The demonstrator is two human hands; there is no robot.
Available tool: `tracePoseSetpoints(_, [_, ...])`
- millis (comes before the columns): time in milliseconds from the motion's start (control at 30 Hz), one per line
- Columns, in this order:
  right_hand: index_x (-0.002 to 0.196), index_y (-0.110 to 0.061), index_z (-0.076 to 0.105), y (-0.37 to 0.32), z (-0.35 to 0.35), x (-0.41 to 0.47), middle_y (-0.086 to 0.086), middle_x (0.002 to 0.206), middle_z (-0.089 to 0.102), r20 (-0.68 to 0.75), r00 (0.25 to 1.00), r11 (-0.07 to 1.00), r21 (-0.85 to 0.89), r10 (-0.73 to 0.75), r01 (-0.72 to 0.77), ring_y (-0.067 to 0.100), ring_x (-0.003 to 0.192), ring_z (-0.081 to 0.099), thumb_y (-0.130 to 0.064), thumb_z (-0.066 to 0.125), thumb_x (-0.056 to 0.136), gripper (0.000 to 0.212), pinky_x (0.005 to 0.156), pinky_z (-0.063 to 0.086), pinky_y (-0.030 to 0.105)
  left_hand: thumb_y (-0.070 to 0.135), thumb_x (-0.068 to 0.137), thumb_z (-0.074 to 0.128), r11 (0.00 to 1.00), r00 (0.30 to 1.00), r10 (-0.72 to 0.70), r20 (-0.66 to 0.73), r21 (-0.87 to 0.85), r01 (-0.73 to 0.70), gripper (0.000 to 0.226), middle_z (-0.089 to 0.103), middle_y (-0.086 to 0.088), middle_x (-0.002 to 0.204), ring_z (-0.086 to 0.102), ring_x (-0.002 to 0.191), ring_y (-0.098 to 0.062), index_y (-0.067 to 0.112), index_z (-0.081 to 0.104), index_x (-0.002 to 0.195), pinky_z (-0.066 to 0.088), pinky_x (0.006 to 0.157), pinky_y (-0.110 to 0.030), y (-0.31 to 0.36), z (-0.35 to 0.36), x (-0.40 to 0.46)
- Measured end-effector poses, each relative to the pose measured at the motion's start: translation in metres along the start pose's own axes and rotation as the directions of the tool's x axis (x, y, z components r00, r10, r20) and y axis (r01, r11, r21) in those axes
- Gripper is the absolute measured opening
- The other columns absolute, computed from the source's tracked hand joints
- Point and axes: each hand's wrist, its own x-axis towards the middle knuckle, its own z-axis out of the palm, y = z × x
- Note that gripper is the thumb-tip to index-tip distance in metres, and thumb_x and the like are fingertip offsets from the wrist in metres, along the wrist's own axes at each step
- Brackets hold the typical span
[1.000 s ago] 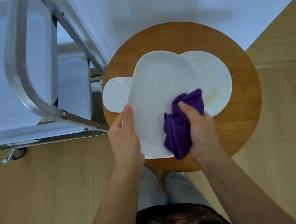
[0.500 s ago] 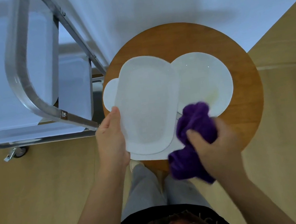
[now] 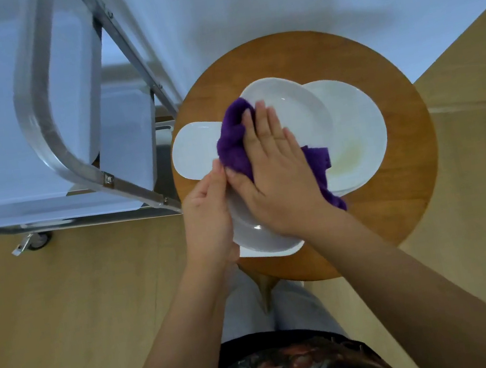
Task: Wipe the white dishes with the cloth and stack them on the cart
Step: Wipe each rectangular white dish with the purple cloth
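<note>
Pressing the purple cloth (image 3: 233, 140) flat with spread fingers, the right hand (image 3: 275, 175) covers the white dish (image 3: 294, 112) on the round counter (image 3: 405, 190); the left hand (image 3: 207, 215) grips its nine-o'clock rim. The cart (image 3: 41, 126) stands at ten o'clock.

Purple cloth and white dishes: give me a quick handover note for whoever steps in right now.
Right hand: flat, fingers straight, pressing the purple cloth onto the held dish.
Left hand: grips that dish's left edge, holding it over the round wooden table.
Other dishes on the table: an oblong dish at left, a round plate at right with a yellowish smear.
Done: nothing visibly stacked on the cart.
Left: finish wiping this dish, wipe the others, stack all on the cart.
</note>
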Motion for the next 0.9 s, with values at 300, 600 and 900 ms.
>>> tracePoseSetpoints(300, [0.147,-0.02,0.026,-0.007,0.02,-0.043,-0.014,0.152,0.005,0.12,0.955,0.957,0.144,-0.271,0.253,0.003,0.14,-0.015,-0.044,0.027,0.093,0.06,0.113,-0.015,0.022,0.039,0.09,0.057,0.988,0.992,-0.108,-0.071,-0.118,0.099,0.027,0.075,-0.006,0.09,0.072,0.085,-0.021,0.016,0.071,0.088,0.058,0.065,-0.027,0.001,-0.015,0.007])
tracePoseSetpoints(600, [0.113,-0.012,0.069,0.036,-0.005,-0.08,0.007,0.125,0.062,-0.046,0.834,0.8,-0.317,-0.55,0.51,0.03,0.114,0.059,-0.029,0.081,0.069,0.048,0.098,0.04,0.045,0.043,0.089,0.058,0.959,0.958,-0.284,0.043,0.041,0.282,0.039,0.071,-0.012,0.107,0.066,0.101,-0.032,0.01,0.066,0.109,0.054,0.088,-0.048,0.029,-0.027,0.005])
tracePoseSetpoints(900, [0.095,-0.039,0.063,-0.018,-0.071,-0.072,-0.026,0.09,0.064,-0.144,0.977,0.723,0.69,0.159,-0.016,0.012,0.091,0.062,-0.04,0.076,0.069,0.029,0.074,0.055,0.023,0.084,0.055,0.052,0.929,0.891,-0.365,0.269,0.041,0.368,0.092,0.061,-0.009,0.129,0.055,0.121,-0.031,0.024,0.06,0.124,0.041,0.101,-0.057,0.059,-0.038,0.0])
